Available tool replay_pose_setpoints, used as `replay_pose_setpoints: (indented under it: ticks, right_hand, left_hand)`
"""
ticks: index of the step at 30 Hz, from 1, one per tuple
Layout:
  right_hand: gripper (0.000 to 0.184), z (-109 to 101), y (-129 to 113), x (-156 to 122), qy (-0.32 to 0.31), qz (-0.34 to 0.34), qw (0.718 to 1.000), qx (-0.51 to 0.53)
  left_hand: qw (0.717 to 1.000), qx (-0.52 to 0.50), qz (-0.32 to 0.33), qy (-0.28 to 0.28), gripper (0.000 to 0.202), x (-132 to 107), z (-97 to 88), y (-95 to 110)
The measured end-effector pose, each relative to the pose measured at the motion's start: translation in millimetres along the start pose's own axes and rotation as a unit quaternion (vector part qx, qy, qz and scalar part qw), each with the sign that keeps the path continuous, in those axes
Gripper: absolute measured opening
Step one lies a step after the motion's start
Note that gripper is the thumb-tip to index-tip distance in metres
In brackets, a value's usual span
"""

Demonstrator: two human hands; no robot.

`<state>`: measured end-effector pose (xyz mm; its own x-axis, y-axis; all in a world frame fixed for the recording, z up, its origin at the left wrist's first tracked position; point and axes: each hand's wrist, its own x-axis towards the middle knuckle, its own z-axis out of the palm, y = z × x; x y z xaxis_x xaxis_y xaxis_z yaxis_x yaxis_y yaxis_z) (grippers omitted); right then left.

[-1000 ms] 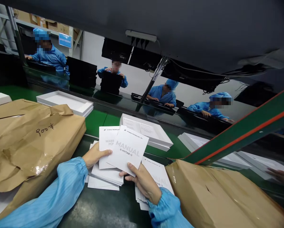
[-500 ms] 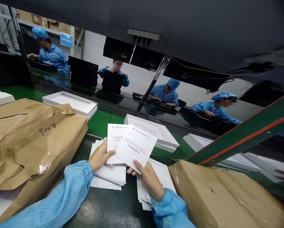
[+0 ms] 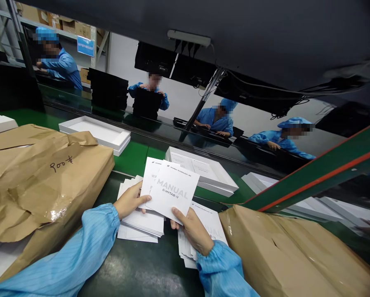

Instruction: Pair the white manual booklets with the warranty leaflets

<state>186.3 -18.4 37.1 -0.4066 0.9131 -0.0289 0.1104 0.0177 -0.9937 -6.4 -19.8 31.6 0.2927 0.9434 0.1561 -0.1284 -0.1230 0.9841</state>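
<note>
My left hand (image 3: 130, 201) is closed on a white warranty leaflet (image 3: 147, 173), thumb on its front. A white manual (image 3: 174, 187), printed "MANUAL" and "HYTAB", overlaps most of that leaflet. My right hand (image 3: 194, 229) pinches the manual at its lower right corner. Beneath my left hand lies a pile of white leaflets (image 3: 144, 225) on the dark table. Another pile, of manuals (image 3: 208, 220), lies under and behind my right hand, partly covered by it.
Brown paper packages stand at left (image 3: 64, 181) and right (image 3: 283, 251). Open white boxes (image 3: 123, 138) (image 3: 231, 190) sit on the green conveyor (image 3: 135, 161) beyond. A green beam with an orange stripe (image 3: 321, 169) slants in at right. Several co-workers in blue sit across the line.
The manual has slid left over the warranty leaflet and now hides more of its print. The open boxes have shifted slightly right in view.
</note>
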Motion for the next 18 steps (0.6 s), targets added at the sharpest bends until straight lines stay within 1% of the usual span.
replay_pose_setpoints:
  ticks: [5,10,13,16,18]
  right_hand:
    - [0.026,1.4,-1.2,0.2,0.0,-0.006,1.0,-0.013]
    - [0.028,6.3,-7.1,-3.2,0.007,0.016,0.999,-0.035]
    - [0.028,6.6,-6.3,-3.5,0.007,0.021,0.999,-0.041]
    - [0.027,4.4,-2.1,-2.4,0.008,0.017,0.999,-0.032]
    - [0.026,2.4,0.5,-1.6,0.014,0.017,1.0,-0.002]
  left_hand:
    - [1.0,0.003,-0.003,0.004,0.043,0.6,0.3,0.7]
    - [1.0,0.01,-0.004,0.004,0.044,-0.4,-1.1,-0.1]
    - [1.0,0.012,-0.011,-0.001,0.047,-1.4,-1.2,-1.6]
    - [1.0,0.012,-0.011,0.007,0.048,-1.7,-0.3,-2.2]
    - [1.0,0.007,-0.008,0.01,0.047,-1.6,0.0,-1.3]
